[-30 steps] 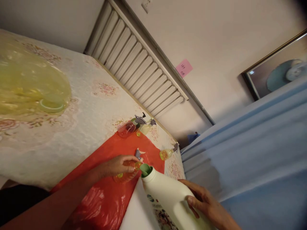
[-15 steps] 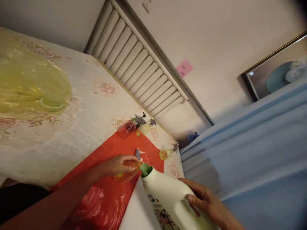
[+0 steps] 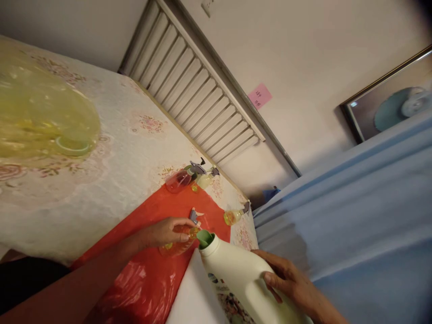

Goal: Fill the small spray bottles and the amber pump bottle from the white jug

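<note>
My left hand (image 3: 172, 233) is wrapped round the neck of a clear spray bottle (image 3: 175, 248), which has no sprayer on it and stands on a red plastic sheet (image 3: 135, 274). My right hand (image 3: 283, 274) grips the handle of a large cream detergent jug (image 3: 232, 261). The jug is tilted, and its green spout (image 3: 204, 239) meets the mouth of the bottle. Whether liquid is flowing I cannot tell. Just beyond my left fingers, a grey spray head (image 3: 193, 217) lies on the red sheet.
Several spray bottles stand further back, among them a pinkish one (image 3: 178, 180) and a yellow one (image 3: 232, 217). A big translucent yellow bag (image 3: 43, 108) lies on the flowered tablecloth (image 3: 121, 180). Behind are a white radiator (image 3: 199, 85) and a blue curtain (image 3: 354, 207).
Hardly anything differs. Both hands, the bottle and the tilted jug hold nearly the same positions.
</note>
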Motion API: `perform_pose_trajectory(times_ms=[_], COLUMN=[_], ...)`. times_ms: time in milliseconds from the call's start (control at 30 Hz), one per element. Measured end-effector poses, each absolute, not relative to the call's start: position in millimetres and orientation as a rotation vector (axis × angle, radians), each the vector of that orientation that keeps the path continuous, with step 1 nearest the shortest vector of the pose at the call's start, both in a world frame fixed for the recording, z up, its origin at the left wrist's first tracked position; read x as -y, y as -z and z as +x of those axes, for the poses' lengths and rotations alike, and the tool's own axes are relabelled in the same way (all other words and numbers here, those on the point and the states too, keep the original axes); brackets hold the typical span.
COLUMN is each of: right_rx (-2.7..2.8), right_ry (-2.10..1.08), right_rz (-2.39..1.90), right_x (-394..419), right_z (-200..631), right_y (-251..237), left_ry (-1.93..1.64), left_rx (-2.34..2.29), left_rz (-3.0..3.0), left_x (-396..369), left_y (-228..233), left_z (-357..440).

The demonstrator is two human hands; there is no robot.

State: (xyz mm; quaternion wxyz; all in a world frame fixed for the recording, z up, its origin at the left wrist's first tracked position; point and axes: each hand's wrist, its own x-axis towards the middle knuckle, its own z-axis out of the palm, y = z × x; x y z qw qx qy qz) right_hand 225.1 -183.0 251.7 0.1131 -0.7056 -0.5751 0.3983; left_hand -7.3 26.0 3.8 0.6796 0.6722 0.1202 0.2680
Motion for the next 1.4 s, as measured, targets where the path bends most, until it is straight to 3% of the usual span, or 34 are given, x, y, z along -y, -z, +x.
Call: perform_pose_trajectory(times_ms=[1400], right_rx=[1.691], right_ry=[-1.151], right_rz=[-2.134], right_x=[178.6], right_z=[222.0], right_y=[-254.8], left_ry=[-0.61], left_rx=[-0.211], left_rz=[1.464], left_x=[-24.8], left_y=[-7.1], left_z=[-8.7])
